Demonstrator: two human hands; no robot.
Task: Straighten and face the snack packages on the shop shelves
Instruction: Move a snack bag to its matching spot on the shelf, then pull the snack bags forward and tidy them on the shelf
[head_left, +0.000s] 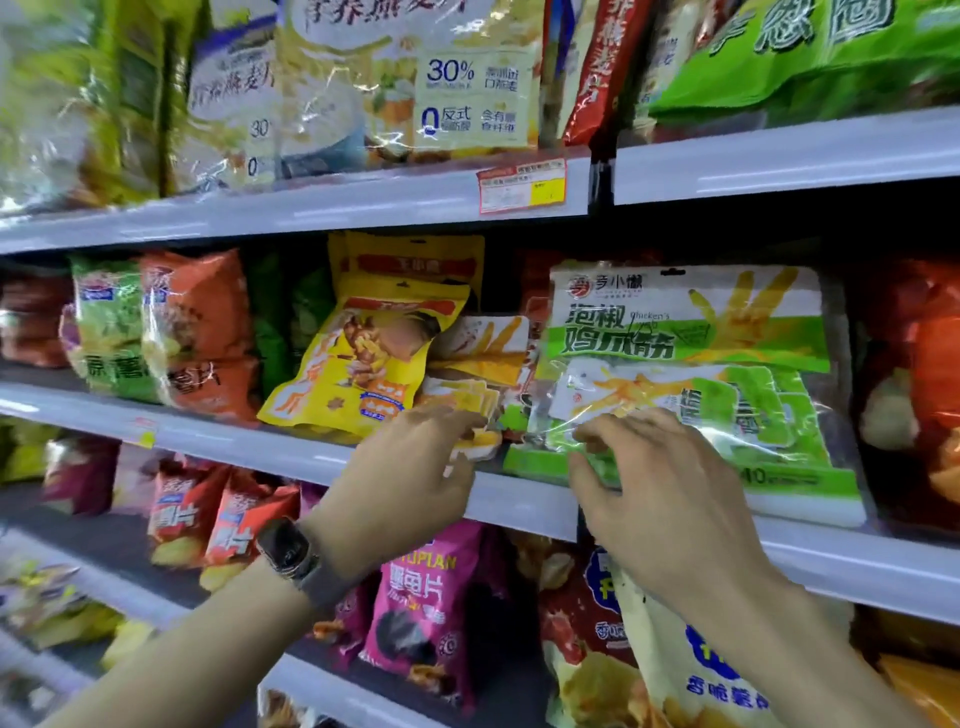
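Note:
On the middle shelf (524, 501) stand green-and-white chicken-feet packs (685, 322), one upright at the back and more slumped flat in front (753, 415). My right hand (660, 488) pinches the front edge of a slumped green pack. To its left lies a pile of small orange-and-white packs (483, 353), tipped over. My left hand (410, 467), with a watch on the wrist, has its fingertips on the lowest of these small packs at the shelf edge. A yellow snack bag (358, 364) leans tilted beside them.
Orange and green crisp bags (171, 332) fill the middle shelf's left, red-orange bags (919, 384) its right. Large oat bags (405, 83) crowd the top shelf above a price tag (522, 186). Pink (431, 608) and red bags sit on the shelf below.

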